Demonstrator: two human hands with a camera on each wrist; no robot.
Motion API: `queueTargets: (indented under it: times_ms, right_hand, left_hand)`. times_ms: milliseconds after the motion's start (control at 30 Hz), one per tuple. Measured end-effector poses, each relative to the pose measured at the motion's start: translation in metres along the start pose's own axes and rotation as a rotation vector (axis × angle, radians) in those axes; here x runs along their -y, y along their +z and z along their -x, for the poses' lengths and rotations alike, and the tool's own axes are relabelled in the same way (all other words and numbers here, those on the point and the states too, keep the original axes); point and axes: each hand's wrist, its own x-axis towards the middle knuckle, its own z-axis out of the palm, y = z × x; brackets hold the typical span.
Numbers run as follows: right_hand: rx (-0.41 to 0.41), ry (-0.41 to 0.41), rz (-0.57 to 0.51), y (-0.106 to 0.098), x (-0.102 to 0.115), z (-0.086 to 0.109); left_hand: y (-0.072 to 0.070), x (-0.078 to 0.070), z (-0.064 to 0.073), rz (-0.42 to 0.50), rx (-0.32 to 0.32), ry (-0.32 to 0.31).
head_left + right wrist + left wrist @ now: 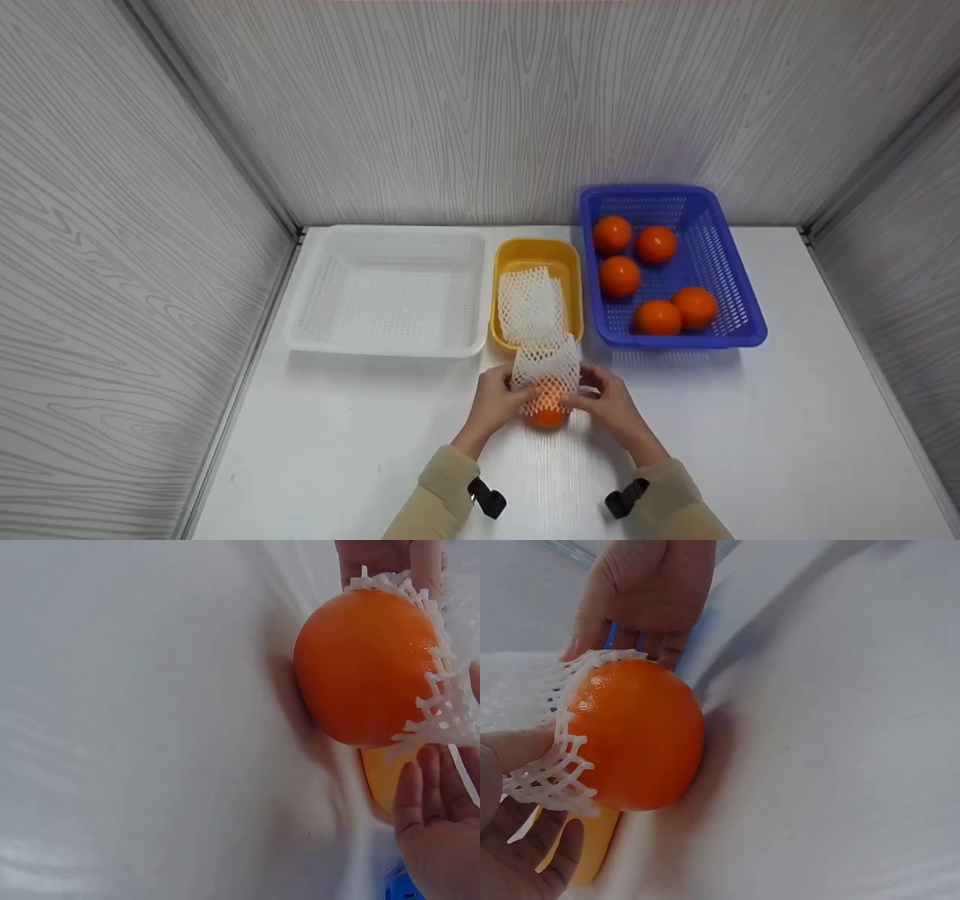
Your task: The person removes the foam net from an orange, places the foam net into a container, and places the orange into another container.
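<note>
A white foam fruit net (546, 361) is stretched partly over an orange (549, 417) on the table, in front of the yellow tray. The left hand (496, 397) pinches the net's left edge, thumb on top. On the other side the right hand (606, 405) pinches the right edge the same way. Both wrist views show the net's open rim around the far part of the orange (641, 736), while the side towards the person is bare. More foam nets (529, 304) lie flat in the yellow tray.
The yellow tray (537, 246) stands just beyond the hands. To its left is a white basket (386, 349); to its right a blue basket (679, 341) holds several oranges (619, 277). Grey wood-grain panels (450, 112) wall the table (360, 435) at the back and sides.
</note>
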Motion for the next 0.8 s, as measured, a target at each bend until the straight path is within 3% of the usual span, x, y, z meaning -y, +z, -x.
queueTargets:
  times_ms: [200,467,800]
  right_hand:
    - [0.168,0.033,-0.001,0.000,-0.007,0.004]
    - [0.162,0.071,0.069,0.006,-0.007,0.005]
    - [0.207,0.062,0.094,0.004,-0.008,0.004]
  left_hand:
    - [-0.001,0.000,0.000,0.059,-0.022,0.002]
    - [-0.011,-0.014,-0.001,0.209,-0.023,0.029]
    - [-0.036,-0.047,-0.017,0.207,-0.058,0.136]
